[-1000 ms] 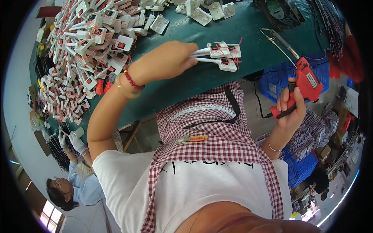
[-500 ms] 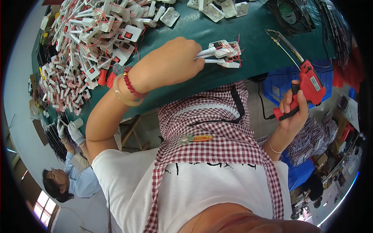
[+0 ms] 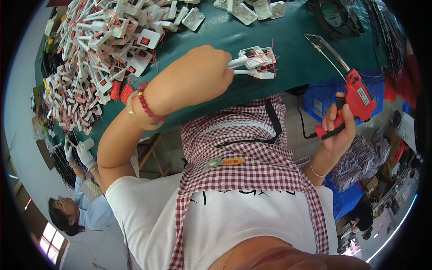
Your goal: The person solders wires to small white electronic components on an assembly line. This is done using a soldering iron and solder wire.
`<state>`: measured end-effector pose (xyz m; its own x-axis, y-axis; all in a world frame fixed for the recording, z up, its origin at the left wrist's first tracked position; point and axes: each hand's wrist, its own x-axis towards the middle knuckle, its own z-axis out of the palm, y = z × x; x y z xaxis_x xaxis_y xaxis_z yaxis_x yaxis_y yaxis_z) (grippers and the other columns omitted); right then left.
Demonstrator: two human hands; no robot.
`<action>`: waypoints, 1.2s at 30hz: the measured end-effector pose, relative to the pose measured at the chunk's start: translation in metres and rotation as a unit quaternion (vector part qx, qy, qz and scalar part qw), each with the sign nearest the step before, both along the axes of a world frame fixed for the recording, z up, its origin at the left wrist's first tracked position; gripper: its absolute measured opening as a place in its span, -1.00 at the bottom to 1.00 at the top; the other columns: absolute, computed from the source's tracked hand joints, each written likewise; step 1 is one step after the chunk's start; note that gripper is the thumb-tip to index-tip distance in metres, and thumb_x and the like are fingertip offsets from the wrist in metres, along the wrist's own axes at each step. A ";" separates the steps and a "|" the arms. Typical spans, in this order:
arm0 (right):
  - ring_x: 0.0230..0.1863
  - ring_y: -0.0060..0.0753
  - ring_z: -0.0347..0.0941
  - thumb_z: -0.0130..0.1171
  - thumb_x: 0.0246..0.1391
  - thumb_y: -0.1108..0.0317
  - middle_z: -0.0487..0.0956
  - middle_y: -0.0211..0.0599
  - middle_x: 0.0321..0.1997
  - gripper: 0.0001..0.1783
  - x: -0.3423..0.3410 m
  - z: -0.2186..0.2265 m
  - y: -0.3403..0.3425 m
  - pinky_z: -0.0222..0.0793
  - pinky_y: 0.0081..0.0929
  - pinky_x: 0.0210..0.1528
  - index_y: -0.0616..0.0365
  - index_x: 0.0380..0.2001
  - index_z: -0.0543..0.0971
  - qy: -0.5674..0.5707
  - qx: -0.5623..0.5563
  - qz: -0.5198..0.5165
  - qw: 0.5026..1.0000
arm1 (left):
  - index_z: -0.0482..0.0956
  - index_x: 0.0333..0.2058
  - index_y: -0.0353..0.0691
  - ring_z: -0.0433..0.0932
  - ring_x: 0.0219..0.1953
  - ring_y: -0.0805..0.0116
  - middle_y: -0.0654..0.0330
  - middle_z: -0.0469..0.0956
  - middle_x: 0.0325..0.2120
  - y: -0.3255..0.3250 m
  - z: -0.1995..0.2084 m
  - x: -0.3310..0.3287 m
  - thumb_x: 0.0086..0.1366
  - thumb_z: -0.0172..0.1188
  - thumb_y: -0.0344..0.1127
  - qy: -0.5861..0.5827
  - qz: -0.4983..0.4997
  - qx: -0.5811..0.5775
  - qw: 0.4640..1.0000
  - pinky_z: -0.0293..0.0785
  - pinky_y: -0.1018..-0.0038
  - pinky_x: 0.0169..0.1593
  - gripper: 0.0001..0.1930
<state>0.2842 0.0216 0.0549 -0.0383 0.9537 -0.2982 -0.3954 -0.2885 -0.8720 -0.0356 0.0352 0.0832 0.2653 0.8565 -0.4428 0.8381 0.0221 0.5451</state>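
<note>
My left hand (image 3: 198, 74) is closed around the white handles of several small plastic housings (image 3: 257, 58). Their square ends point to the right, with thin red wires sticking out, just above the near part of the green table. The fingertips curl under and are hidden behind the back of the hand. On the right, my right hand (image 3: 339, 130) wraps round the grip of a red and black soldering gun (image 3: 361, 96). Its metal tip and a thin wire guide tube point up and left over the table, apart from the housings.
A large heap of white housings (image 3: 108, 45) with red wires covers the table's left side. A few loose white covers (image 3: 245, 13) lie at the far edge. A black fan (image 3: 335, 18) stands far right, above a blue crate (image 3: 315, 101). At left, a co-worker's gloved hands (image 3: 83, 150) are busy.
Both hands keep their hold. The whole view has shifted very slightly; the left hand and its housings sit a touch farther left, the soldering gun nearly where it was.
</note>
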 end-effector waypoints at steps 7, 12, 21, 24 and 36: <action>-0.79 -0.62 0.17 -0.03 0.15 0.32 0.40 -0.25 -0.64 -0.66 -0.001 0.000 0.001 0.14 -0.66 -0.75 0.35 -0.09 0.37 0.013 -0.012 -0.011 1.000 | 0.45 -0.47 -0.43 0.36 -0.68 0.05 -0.07 0.39 -0.71 -0.001 0.003 -0.001 0.18 0.00 -0.27 -0.012 0.021 -0.048 0.999 0.30 0.25 -0.51 -0.74; -0.79 -0.62 0.17 -0.03 0.15 0.31 0.40 -0.25 -0.63 -0.65 0.000 -0.001 0.001 0.14 -0.66 -0.75 0.36 -0.09 0.36 0.015 -0.013 -0.011 1.000 | 0.47 -0.43 -0.42 0.33 -0.72 0.29 0.04 0.35 -0.75 0.005 0.001 -0.005 0.19 0.01 -0.24 -0.041 0.019 -0.065 0.997 0.28 0.35 -0.55 -0.72; -0.77 -0.65 0.16 -0.05 0.16 0.29 0.38 -0.31 -0.63 -0.64 -0.007 -0.002 0.005 0.11 -0.67 -0.75 0.33 -0.06 0.36 0.011 -0.002 0.027 1.000 | 0.45 -0.39 -0.39 0.42 -0.58 0.03 -0.06 0.44 -0.63 -0.001 -0.008 -0.017 0.20 0.01 -0.25 -0.029 0.002 -0.029 0.999 0.33 0.25 -0.43 -0.75; -0.72 -0.69 0.15 -0.12 0.23 0.26 0.34 -0.36 -0.58 -0.62 0.003 -0.007 0.002 0.08 -0.72 -0.70 0.29 0.01 0.32 0.026 -0.014 0.042 0.999 | 0.46 -0.32 -0.34 0.45 -0.50 -0.04 -0.07 0.47 -0.58 -0.021 -0.003 -0.032 0.21 0.03 -0.24 -0.019 -0.034 0.028 0.999 0.34 0.22 -0.37 -0.76; -0.72 -0.67 0.15 -0.15 0.25 0.29 0.35 -0.35 -0.57 -0.64 -0.012 0.002 0.009 0.11 -0.73 -0.70 0.31 0.01 0.30 0.047 0.038 0.081 0.995 | 0.46 -0.09 -0.34 0.45 -0.15 0.25 0.07 0.51 -0.20 -0.291 0.063 -0.280 0.23 0.03 -0.47 0.213 0.381 0.257 0.862 0.36 0.46 -0.06 -0.74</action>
<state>0.2720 0.0311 0.0565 -0.2174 0.9527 -0.2125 -0.4293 -0.2889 -0.8557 -0.3154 -0.2562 0.1460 -0.5538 0.8227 0.1288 0.8137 0.5018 0.2933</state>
